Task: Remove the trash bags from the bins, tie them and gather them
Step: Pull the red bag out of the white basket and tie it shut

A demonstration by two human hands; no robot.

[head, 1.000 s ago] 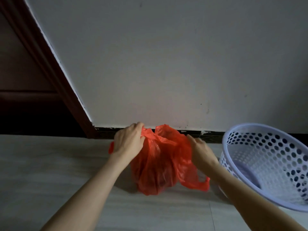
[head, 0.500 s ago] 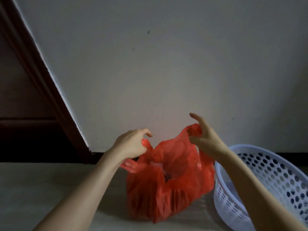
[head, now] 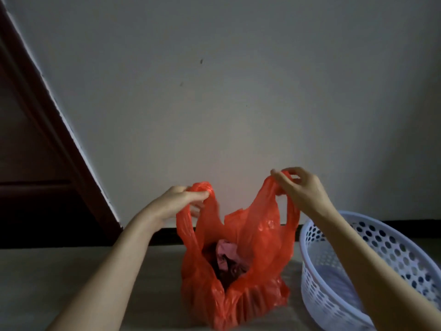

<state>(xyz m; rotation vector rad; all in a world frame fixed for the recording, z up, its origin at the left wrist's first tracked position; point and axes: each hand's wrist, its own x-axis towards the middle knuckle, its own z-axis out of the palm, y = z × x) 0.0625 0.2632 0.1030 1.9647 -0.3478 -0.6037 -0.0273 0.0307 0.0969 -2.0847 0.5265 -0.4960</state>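
Wall (head: pixel 238 91): pale, behind everything, from 10 to 2 o'clock.

Floor (head: pixel 47 283): bare, under the bag.

Bin (head: pixel 391 244): white perforated basket, tilted, at 4 o'clock, just beside the bag.

Trash bag (head: pixel 257 247): red, thin, soft, probably light and slippery; stands on the floor at 6 o'clock, mouth open, crumpled rubbish (head: pixel 224 256) inside. Best taken by its two handle loops.

My left hand (head: pixel 176 201): fingers curled round the left loop, at 9 o'clock of the bag's mouth.

My right hand (head: pixel 300 187): pinching the right loop, at 2 o'clock.

red bag (head: pixel 257 237) (pink scrap (head: pixel 225 252) inside), white hole-dotted basket (head: pixel 386 244), grey wall (head: pixel 238 103), dark-brown door frame (head: pixel 59 149).
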